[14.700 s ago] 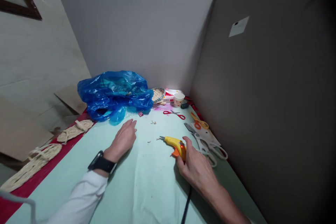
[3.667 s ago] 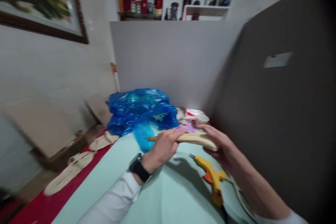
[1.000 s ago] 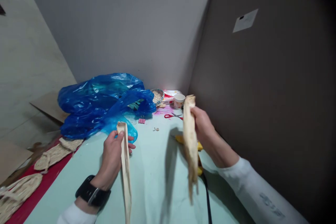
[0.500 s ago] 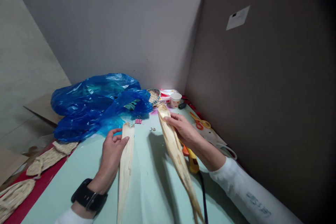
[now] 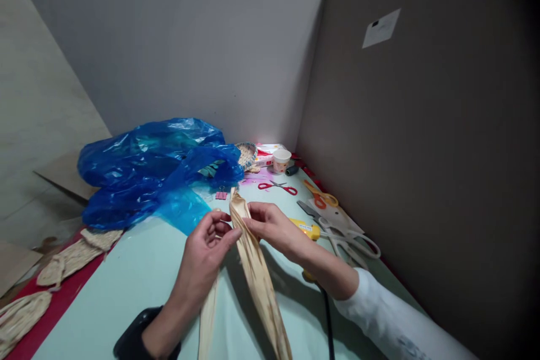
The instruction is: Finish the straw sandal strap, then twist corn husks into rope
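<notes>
While the right hand (image 5: 274,228) pinches the broad husk strip (image 5: 257,275) near its top, at the centre of the head view, the left hand (image 5: 202,256) sets its thumb at the edge, fingers curled; whether it grips the narrow strip (image 5: 207,320) beneath, I cannot tell. The broad strip looks light, dry and prone to splitting, so a gentle pinch near the gathered top should suit it. Left of centre, the blue bag (image 5: 126,163) shows something greenish inside; the contents of the cup (image 5: 281,161) and woven basket (image 5: 247,154) are unclear.
</notes>
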Demonstrator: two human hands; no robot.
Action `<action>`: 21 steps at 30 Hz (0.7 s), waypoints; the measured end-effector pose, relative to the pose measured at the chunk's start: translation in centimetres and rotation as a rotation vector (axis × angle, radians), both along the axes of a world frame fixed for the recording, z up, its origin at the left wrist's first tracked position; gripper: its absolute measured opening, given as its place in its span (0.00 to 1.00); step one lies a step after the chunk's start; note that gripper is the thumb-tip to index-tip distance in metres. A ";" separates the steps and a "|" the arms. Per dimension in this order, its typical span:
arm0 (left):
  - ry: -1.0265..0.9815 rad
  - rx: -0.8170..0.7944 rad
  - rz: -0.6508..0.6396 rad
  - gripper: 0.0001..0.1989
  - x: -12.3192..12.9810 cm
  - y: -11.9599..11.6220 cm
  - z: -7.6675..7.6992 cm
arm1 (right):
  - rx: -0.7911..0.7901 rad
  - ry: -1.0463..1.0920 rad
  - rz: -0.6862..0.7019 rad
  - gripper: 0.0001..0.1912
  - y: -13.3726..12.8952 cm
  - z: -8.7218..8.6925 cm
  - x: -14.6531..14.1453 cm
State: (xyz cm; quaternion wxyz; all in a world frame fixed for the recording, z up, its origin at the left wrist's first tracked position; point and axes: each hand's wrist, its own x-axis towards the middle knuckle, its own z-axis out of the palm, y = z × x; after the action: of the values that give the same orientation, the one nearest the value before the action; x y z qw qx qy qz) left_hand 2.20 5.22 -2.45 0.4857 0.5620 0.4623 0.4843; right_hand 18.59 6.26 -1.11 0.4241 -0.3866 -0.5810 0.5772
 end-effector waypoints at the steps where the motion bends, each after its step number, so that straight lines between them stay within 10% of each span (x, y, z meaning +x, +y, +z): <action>1: -0.043 -0.028 -0.025 0.16 0.0 0.0 -0.1 | 0.007 -0.004 0.017 0.20 -0.1 0.1 -0.1; 21: -0.300 -0.211 -0.090 0.18 -0.1 0.0 -0.6 | 0.030 -0.201 0.003 0.15 -0.6 0.0 0.0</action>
State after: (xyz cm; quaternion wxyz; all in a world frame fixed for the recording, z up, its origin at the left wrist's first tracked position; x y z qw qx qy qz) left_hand 2.05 5.22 -3.01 0.6267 0.4496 0.4072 0.4892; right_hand 18.64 5.68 -1.10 0.3685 -0.4354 -0.6298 0.5273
